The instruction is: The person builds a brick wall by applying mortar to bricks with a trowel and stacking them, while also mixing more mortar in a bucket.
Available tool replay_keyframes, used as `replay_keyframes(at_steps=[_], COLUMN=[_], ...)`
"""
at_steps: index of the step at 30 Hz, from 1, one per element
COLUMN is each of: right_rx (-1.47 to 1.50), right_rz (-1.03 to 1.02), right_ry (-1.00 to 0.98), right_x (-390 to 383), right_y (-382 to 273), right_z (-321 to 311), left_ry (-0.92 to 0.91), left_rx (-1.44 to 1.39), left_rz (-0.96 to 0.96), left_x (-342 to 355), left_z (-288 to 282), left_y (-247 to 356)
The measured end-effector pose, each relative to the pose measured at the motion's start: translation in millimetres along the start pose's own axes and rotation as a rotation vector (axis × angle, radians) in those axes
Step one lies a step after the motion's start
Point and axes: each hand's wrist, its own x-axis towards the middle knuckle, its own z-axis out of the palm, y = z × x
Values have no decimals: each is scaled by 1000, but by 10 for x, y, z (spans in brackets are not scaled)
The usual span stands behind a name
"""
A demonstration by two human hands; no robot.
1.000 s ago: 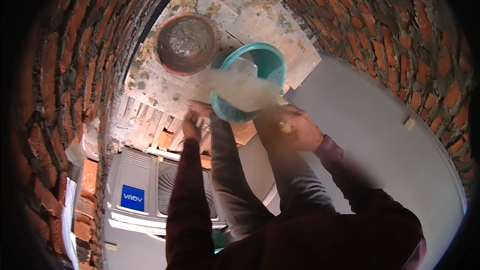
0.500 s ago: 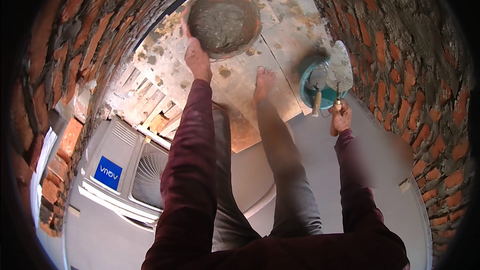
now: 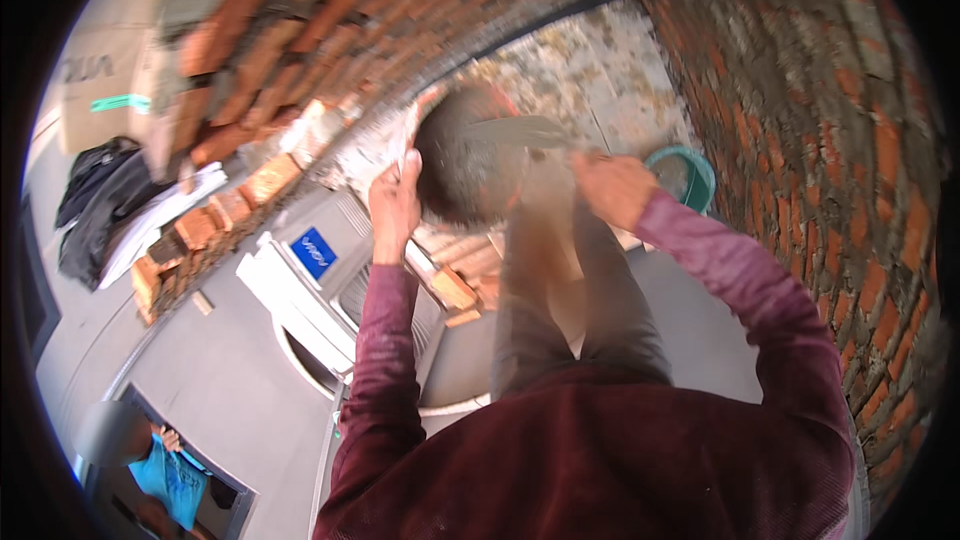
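Note:
My left hand is closed on the near-left rim of a round, reddish basin, thumb at its edge. Grey wet mortar lies inside the basin. In my right hand, fingers wrapped round its handle, is a trowel. Its flat grey blade points left, over the basin's opening; motion blur softens it. Whether the blade touches the mortar, I cannot tell. Just right of my right hand stands a teal bucket, its inside partly visible.
Rough brick walls rise on the right and far left. An air-conditioner outdoor unit stands at left, near loose bricks. Beyond it are dark cloth and a cardboard box. A person in blue shows at lower left.
The trowel in my right hand has swung left from above the teal bucket to over the basin. My left hand keeps its hold on the rim. The view has turned, revealing more at left.

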Motion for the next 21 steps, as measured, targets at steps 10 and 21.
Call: replay_keyframes(at_steps=[10,21], right_rx=[-22,643], right_rz=[-232,-128], right_ry=[-566,-562], right_x=[250,-234], right_y=[-911,-1851], right_z=[-1315,-1254], left_ry=[-14,-30], left_rx=[-12,-35], left_rz=[472,451], left_x=[-806,-1226], left_z=[-1420,-2099], left_y=[1286,1101])
